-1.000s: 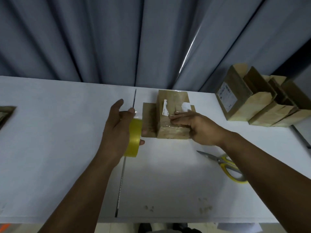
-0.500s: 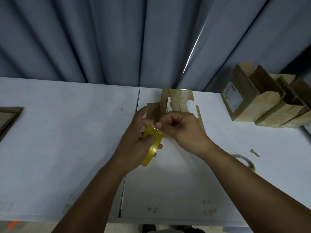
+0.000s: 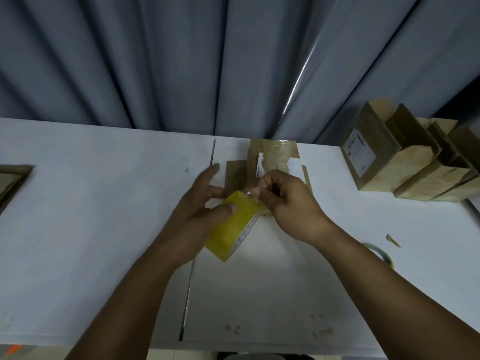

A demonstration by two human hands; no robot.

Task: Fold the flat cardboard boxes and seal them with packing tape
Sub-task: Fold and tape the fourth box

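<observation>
A small brown cardboard box (image 3: 272,157), glossy with tape and bearing a white label, stands at the back middle of the white table (image 3: 104,229). In front of it my left hand (image 3: 197,214) grips a yellow roll of packing tape (image 3: 233,227), thumb across its face. My right hand (image 3: 288,203) pinches the tape's loose end at the roll's top edge, just in front of the box. Both hands hide the box's near side.
Several folded cardboard boxes (image 3: 410,162) stand in a row at the back right. Yellow-handled scissors (image 3: 384,255) lie partly hidden behind my right forearm. A flat cardboard piece (image 3: 13,180) sits at the left edge. A seam (image 3: 192,255) divides the table. Grey curtains hang behind.
My right hand left the top of the box and came to the tape roll. My left hand brought the roll up and toward me, tilting it in front of the box.
</observation>
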